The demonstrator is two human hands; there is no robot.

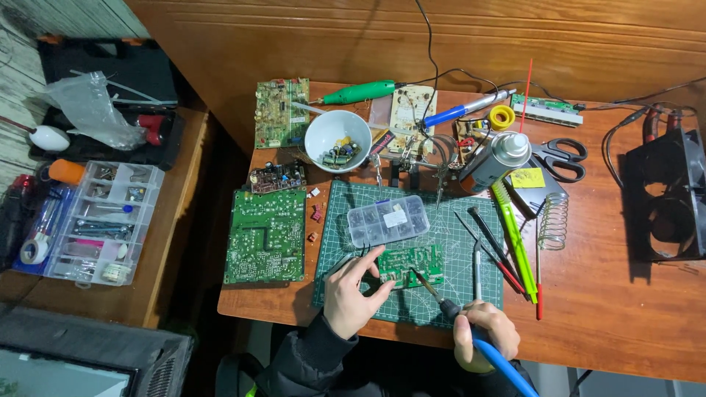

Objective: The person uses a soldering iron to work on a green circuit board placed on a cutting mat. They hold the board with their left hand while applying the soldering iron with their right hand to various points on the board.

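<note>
Low in the frame, your right hand is gripping a soldering iron, handle cut off below, tip pointing upper left at the small circuit board your left hand is pinching.

A small board lies on the mat in the middle of the bench. A parts box sits just above it. A big board lies left, scissors upper right.
</note>
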